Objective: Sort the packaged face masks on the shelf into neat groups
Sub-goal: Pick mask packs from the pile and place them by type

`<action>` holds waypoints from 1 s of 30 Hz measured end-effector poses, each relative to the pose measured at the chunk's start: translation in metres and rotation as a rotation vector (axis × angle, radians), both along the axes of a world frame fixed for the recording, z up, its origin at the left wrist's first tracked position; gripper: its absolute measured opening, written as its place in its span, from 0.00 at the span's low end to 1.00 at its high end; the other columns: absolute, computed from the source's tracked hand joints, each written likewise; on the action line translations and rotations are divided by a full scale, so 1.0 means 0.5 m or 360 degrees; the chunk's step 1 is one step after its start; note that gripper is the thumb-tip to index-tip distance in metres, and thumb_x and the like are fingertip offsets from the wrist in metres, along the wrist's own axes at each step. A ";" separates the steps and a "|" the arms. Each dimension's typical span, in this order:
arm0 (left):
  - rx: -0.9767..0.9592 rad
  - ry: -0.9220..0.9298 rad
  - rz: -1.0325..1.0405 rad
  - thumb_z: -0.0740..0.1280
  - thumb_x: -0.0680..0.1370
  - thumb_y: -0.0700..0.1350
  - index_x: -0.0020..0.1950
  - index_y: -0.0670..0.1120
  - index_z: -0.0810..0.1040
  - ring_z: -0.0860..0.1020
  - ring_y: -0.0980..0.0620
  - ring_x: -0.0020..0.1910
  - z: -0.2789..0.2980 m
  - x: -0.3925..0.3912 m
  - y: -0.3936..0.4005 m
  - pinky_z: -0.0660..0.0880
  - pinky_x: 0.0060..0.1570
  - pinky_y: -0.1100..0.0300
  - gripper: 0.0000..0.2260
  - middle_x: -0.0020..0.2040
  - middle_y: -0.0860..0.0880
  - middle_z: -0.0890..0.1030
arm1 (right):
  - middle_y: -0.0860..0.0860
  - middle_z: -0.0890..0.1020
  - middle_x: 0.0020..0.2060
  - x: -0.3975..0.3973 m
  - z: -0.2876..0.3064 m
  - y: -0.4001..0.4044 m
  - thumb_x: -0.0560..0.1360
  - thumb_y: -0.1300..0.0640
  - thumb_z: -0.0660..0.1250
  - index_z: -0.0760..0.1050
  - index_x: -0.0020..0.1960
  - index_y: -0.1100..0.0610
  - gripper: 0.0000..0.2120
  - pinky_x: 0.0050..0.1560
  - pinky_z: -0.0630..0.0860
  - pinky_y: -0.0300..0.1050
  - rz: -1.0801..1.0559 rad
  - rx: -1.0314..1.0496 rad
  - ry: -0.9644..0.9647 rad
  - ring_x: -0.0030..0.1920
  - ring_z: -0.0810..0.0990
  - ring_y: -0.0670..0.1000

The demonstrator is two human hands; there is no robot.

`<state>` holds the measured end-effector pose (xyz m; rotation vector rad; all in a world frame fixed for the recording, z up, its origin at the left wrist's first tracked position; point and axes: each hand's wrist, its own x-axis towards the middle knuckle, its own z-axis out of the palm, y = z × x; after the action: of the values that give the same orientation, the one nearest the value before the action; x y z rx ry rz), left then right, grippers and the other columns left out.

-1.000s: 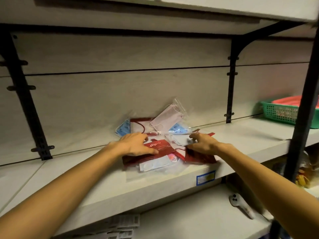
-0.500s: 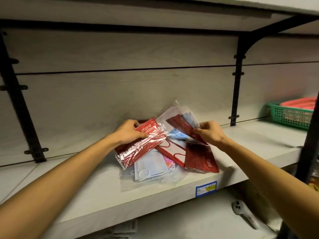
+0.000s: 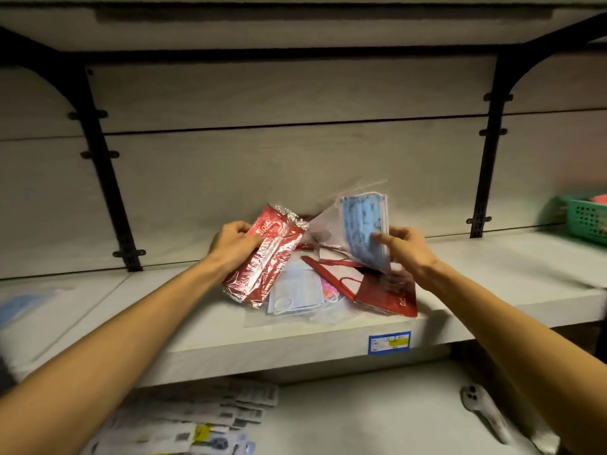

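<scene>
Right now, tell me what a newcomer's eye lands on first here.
The left hand grips a shiny red mask packet above the middle of the shelf, while the right hand holds up a blue mask in a clear sleeve. Between and below them lies a jumble of red, white and pale blue packets. A green basket sits far right.

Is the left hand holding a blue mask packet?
No, the left hand grips a red packet; the blue mask packet is in the right hand.
</scene>
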<state>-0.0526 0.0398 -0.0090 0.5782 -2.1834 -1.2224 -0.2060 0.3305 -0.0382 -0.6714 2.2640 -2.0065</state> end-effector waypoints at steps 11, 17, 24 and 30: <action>0.0480 0.0162 -0.0054 0.67 0.75 0.35 0.51 0.45 0.79 0.81 0.46 0.46 0.024 0.242 -0.010 0.78 0.58 0.49 0.08 0.45 0.43 0.83 | 0.49 0.87 0.49 0.198 0.038 -0.113 0.81 0.57 0.66 0.81 0.56 0.53 0.06 0.41 0.84 0.51 0.0160 -0.0549 0.0057 0.47 0.87 0.52; 0.0463 0.0236 -0.0152 0.71 0.77 0.36 0.60 0.43 0.79 0.84 0.48 0.53 0.031 0.428 -0.065 0.80 0.53 0.54 0.12 0.55 0.44 0.85 | 0.53 0.85 0.51 0.365 0.044 -0.216 0.79 0.60 0.68 0.78 0.60 0.62 0.11 0.46 0.85 0.55 0.0104 -0.0545 0.0123 0.49 0.86 0.54; 0.0304 0.0172 -0.0185 0.72 0.77 0.35 0.61 0.44 0.80 0.85 0.49 0.52 0.017 0.711 -0.156 0.81 0.51 0.57 0.13 0.53 0.45 0.86 | 0.50 0.83 0.46 0.636 0.027 -0.361 0.72 0.64 0.67 0.76 0.56 0.58 0.12 0.49 0.83 0.55 0.0044 -0.0677 0.0194 0.51 0.84 0.56; 0.0335 0.0045 0.0033 0.71 0.76 0.33 0.61 0.38 0.80 0.83 0.49 0.46 -0.050 0.923 -0.292 0.81 0.48 0.59 0.13 0.54 0.39 0.85 | 0.51 0.84 0.45 0.853 -0.005 -0.497 0.70 0.65 0.65 0.77 0.54 0.61 0.13 0.39 0.80 0.39 0.0242 -0.0761 0.0332 0.42 0.84 0.43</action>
<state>0.4089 -0.1064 -0.0339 0.6625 -2.0344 -1.4512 0.2205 0.0818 -0.0408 -1.0940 1.7503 -2.5181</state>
